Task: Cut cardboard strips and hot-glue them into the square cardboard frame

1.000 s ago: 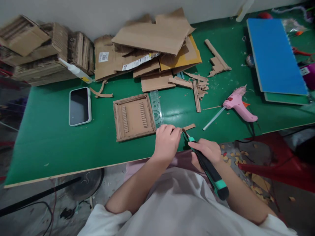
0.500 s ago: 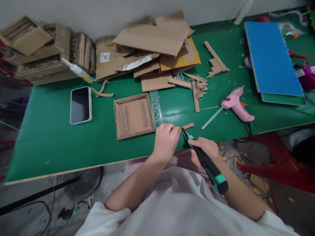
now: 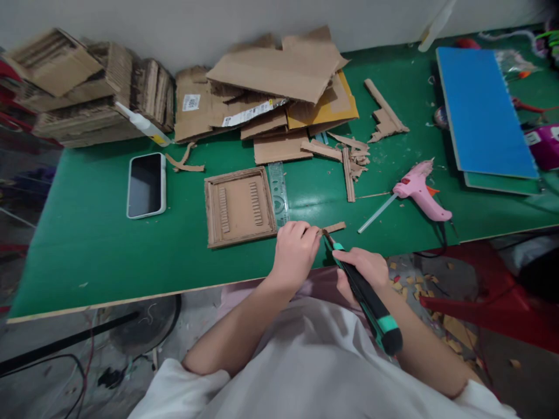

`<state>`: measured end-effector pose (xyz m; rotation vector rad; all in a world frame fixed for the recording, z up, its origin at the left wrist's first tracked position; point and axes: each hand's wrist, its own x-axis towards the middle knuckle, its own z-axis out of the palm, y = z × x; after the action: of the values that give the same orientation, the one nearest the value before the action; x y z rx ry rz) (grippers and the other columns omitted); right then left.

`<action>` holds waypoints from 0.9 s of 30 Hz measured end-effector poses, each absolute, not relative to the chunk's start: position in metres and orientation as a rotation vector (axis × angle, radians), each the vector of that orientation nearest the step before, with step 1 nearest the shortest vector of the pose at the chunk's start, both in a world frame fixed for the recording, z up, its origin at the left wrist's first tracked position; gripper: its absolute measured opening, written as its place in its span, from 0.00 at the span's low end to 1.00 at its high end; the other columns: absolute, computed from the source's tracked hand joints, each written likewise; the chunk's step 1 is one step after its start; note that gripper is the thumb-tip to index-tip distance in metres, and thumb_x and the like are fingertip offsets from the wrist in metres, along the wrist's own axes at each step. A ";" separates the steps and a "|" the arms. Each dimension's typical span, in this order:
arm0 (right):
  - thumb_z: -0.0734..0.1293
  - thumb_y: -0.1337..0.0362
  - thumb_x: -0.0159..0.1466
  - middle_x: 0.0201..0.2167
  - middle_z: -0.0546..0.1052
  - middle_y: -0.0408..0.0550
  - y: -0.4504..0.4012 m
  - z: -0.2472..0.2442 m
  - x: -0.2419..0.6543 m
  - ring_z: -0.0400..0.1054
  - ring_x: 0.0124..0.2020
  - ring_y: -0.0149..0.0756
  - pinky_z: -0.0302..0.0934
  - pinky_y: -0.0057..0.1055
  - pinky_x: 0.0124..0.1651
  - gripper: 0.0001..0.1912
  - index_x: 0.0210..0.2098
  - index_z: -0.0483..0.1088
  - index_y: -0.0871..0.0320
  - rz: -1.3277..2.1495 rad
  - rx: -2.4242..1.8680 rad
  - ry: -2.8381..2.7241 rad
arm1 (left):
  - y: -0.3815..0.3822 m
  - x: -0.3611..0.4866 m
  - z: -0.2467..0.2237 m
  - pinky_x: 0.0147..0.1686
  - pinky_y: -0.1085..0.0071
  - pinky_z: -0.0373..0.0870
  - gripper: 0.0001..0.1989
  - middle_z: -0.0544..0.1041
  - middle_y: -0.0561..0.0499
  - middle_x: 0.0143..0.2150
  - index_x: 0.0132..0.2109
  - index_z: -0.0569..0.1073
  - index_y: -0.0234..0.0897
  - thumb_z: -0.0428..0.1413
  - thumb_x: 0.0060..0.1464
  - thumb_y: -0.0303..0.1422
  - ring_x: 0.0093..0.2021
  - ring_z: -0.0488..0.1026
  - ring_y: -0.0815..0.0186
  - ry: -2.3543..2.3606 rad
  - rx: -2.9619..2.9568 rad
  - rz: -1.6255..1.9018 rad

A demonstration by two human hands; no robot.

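Near the table's front edge, a narrow cardboard strip (image 3: 335, 227) pokes out from under the fingers of my left hand (image 3: 294, 247), which are closed on its near end. My right hand (image 3: 364, 269) is wrapped round a black and green utility knife (image 3: 364, 297). Its blade tip meets the strip right beside my left fingertips. To the left of my left hand lies a shallow square cardboard tray (image 3: 240, 218) with two ridged strips inside. A clear plastic ruler (image 3: 278, 192) lies along the tray's right side.
Cardboard sheets (image 3: 275, 67) and stacked cardboard pieces (image 3: 82, 99) line the back. A phone (image 3: 147, 185) and a white nozzle bottle (image 3: 146, 127) lie at left. To the right are cardboard scraps (image 3: 349, 169), a pink glue gun (image 3: 419, 189) and a blue board (image 3: 484, 110).
The view has shifted slightly. Both hands, the knife and the strip keep nearly the same positions relative to one another.
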<state>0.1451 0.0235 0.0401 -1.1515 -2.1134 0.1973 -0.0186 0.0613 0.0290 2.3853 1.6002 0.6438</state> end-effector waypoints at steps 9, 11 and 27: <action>0.60 0.69 0.52 0.24 0.71 0.45 0.031 0.054 0.139 0.67 0.25 0.31 0.61 0.27 0.28 0.13 0.38 0.67 0.60 0.262 -1.152 -2.110 | 0.061 -0.018 0.028 0.38 0.66 0.59 0.10 0.70 0.48 0.34 0.38 0.72 0.37 0.46 0.59 0.33 0.38 0.63 0.63 1.614 2.381 0.647; 0.61 0.69 0.52 0.26 0.72 0.46 0.030 0.055 0.139 0.68 0.26 0.31 0.62 0.27 0.30 0.14 0.39 0.66 0.60 0.284 -1.169 -2.092 | 0.061 -0.018 0.028 0.38 0.66 0.59 0.10 0.70 0.48 0.34 0.37 0.72 0.36 0.47 0.58 0.33 0.38 0.63 0.63 1.614 2.380 0.653; 0.62 0.69 0.53 0.24 0.70 0.43 0.019 0.043 0.142 0.64 0.23 0.29 0.59 0.26 0.27 0.16 0.42 0.66 0.58 0.198 -1.201 -2.072 | 0.061 -0.019 0.029 0.38 0.66 0.60 0.09 0.70 0.48 0.34 0.38 0.72 0.37 0.47 0.58 0.32 0.38 0.64 0.64 1.593 2.386 0.669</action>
<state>0.1415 0.0194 0.0428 -1.2012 -2.0715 0.1984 -0.0189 0.0610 0.0285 2.3863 1.5932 0.6694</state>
